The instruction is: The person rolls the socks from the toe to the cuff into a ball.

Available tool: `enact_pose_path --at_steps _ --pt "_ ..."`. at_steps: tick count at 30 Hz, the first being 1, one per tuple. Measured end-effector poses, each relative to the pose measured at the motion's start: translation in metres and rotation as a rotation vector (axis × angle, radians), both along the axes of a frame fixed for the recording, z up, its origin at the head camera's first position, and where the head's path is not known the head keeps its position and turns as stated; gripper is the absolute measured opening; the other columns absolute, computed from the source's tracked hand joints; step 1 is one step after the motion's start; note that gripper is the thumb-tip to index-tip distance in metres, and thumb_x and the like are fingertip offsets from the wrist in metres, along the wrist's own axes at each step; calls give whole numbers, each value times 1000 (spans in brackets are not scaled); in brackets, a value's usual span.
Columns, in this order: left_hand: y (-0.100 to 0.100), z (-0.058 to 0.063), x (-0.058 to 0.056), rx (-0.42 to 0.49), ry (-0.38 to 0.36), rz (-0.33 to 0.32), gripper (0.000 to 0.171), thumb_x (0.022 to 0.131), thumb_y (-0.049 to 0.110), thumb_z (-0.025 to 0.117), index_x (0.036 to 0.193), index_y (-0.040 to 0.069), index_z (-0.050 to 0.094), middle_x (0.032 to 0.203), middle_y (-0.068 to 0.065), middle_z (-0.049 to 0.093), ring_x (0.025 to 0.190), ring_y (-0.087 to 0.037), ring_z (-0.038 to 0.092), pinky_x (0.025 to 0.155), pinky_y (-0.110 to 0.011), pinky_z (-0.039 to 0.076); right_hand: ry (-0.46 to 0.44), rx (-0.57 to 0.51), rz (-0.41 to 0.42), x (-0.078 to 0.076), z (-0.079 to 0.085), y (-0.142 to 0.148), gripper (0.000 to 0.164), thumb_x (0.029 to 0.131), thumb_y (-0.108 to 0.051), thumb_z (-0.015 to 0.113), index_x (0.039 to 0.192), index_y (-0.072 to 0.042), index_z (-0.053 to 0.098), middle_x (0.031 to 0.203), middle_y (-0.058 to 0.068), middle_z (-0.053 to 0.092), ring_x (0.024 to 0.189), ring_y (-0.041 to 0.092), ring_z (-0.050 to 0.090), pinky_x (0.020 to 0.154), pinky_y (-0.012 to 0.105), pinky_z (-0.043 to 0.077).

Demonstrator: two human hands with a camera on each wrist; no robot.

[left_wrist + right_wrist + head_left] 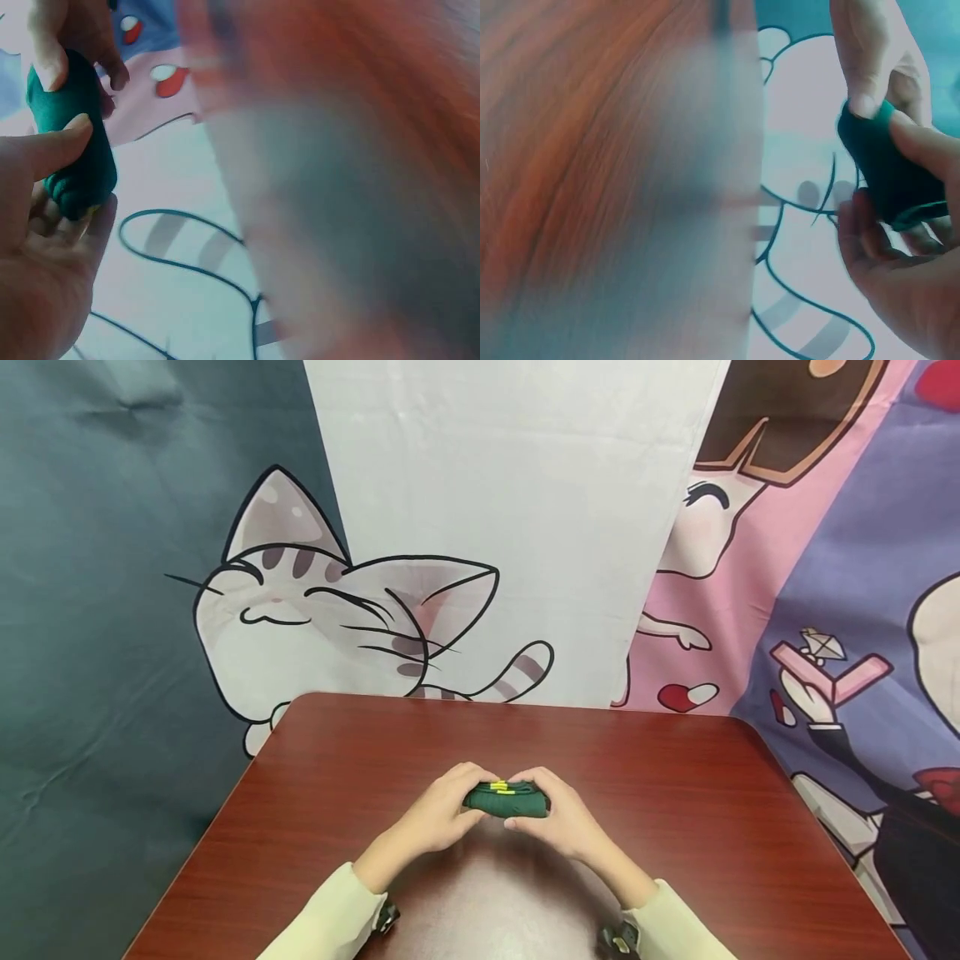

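A dark green cloth rolled into a short, thick bundle [513,806] is held in both hands over the table. Yellow marks show on its upper side in the head view. My left hand [438,810] grips its left end, thumb on the near side and fingers over the top. The right hand [566,817] grips the other end in the same manner. In the left wrist view the green roll [86,172] looks smooth, with gathered folds at its lower end. A folded edge of the green cloth [922,214] shows by the right palm in the right wrist view.
The reddish-brown wooden table [315,827] has rounded far corners. Behind it hangs a printed backdrop [585,527] with a cartoon cat and figures. Dark wrist devices [619,937] sit under the pale sleeves [330,910].
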State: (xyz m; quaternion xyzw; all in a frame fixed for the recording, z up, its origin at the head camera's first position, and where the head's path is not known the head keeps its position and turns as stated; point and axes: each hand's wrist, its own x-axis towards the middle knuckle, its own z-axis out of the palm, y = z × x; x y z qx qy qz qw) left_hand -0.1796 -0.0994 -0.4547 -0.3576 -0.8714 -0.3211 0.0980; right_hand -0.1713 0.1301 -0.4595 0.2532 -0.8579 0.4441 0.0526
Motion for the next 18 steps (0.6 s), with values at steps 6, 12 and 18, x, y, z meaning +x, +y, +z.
enact_pose_path --at_steps 6,12,18 --pt "2 15 5 165 178 -63 40 79 8 71 115 21 60 111 11 58 106 -7 51 88 -25 46 209 -199 65 25 27 -8 48 70 -8 81 112 -13 59 112 1 58 100 12 56 81 23 50" --pt "10 20 12 248 224 -56 48 77 5 72 121 20 59 118 5 57 111 -13 49 92 -27 43 519 -256 45 33 31 -10 43 67 -1 80 106 -2 63 103 11 61 95 17 58 85 15 46" --pt "15 23 21 269 79 76 68 80 11 70 139 17 37 128 0 48 110 -13 48 89 -28 46 828 -224 -10 24 19 -8 31 82 -19 70 103 3 65 98 13 62 90 23 59 85 22 48"
